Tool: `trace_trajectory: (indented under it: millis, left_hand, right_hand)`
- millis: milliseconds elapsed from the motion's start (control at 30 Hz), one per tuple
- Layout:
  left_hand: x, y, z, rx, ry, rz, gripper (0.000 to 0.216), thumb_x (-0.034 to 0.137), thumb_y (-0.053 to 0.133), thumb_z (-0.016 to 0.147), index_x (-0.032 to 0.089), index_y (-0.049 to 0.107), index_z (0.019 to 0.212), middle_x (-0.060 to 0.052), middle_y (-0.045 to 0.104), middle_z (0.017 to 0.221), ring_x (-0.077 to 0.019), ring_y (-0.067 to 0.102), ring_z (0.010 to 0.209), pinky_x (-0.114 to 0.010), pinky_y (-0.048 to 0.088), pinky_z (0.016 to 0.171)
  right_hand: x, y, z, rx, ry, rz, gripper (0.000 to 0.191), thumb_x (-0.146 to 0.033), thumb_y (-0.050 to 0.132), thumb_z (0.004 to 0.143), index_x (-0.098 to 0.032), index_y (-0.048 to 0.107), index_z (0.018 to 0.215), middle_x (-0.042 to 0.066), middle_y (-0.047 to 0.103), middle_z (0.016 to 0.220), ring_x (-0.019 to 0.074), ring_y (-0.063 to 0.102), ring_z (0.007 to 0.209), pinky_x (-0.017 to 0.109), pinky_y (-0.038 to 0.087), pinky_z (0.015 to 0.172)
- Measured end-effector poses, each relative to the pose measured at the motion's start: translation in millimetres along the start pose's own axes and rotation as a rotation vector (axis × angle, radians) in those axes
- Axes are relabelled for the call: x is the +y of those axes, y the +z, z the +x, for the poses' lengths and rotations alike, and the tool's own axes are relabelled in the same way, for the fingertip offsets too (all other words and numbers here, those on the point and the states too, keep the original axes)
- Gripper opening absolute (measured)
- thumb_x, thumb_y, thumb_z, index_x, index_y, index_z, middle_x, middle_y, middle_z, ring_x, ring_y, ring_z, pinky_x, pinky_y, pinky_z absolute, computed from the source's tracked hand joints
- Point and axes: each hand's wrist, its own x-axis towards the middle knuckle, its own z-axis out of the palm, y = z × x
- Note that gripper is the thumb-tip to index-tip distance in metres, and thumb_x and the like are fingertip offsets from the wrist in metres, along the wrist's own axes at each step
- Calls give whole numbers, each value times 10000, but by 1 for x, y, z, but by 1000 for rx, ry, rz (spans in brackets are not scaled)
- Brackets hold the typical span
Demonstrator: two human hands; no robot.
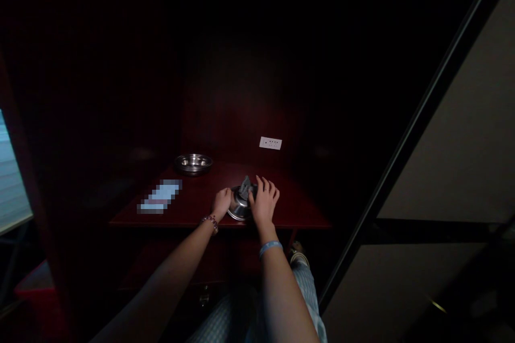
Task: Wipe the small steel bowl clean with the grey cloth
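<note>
A shiny metal bowl (238, 210) sits near the desk's front edge and looks turned upside down. My left hand (222, 202) is closed on its left rim, with a beaded bracelet at the wrist. A crumpled grey cloth (245, 188) rests on top of the bowl. Over the bowl's right side lies my right hand (264, 201), its thumb against the cloth and its fingers spread and curved. Part of the cloth and the bowl's right side are hidden beneath that hand.
Another metal bowl (193, 164), perhaps stacked, stands at the back left of the dark red desk (298, 206). A blurred-out light rectangle (161, 196) lies at left. The back wall has a white socket panel (271, 143). A grey partition (450, 144) rises at right.
</note>
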Motion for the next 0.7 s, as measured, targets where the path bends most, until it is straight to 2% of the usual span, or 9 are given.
trace_trajectory:
  millis: [100, 267, 400, 567, 700]
  left_hand:
    - [0, 0, 0, 2, -6, -3, 310, 271, 340, 851, 175, 566, 661, -91, 682, 810, -166, 599, 758, -244, 409, 673]
    - [-2, 0, 0, -17, -21, -50, 305, 282, 364, 849, 170, 616, 718, -93, 700, 848, -172, 619, 767, -245, 431, 681]
    - [-2, 0, -1, -58, -33, -124, 261, 267, 431, 817, 153, 665, 830, -93, 715, 887, -174, 633, 750, -240, 444, 658]
    - [3, -2, -2, -56, -75, -116, 288, 272, 432, 832, 138, 678, 900, -115, 721, 926, -184, 652, 769, -234, 447, 645]
    - [6, -5, -3, -39, -76, -38, 310, 270, 389, 859, 145, 673, 850, -136, 717, 934, -195, 655, 832, -237, 444, 664]
  right_hand:
    - [2, 4, 0, -77, 51, 50, 523, -365, 464, 869, -177, 402, 1353, 139, 579, 1182, 270, 492, 1096, 444, 245, 997]
    - [5, 8, 1, -125, 191, 222, 670, -512, 513, 811, -177, 358, 1370, 162, 493, 1266, 281, 535, 1083, 403, 376, 898]
    - [5, 12, 2, -192, 184, 452, 667, -478, 568, 775, -173, 396, 1342, 139, 516, 1213, 253, 561, 1050, 350, 440, 854]
    - [2, 17, 6, -71, 102, 713, 491, -288, 599, 747, -180, 520, 1219, 110, 549, 1163, 202, 555, 1049, 327, 428, 924]
    - [0, 20, 13, -43, 221, 1023, 471, -314, 605, 743, -163, 526, 1183, 94, 634, 1072, 187, 593, 995, 343, 447, 913]
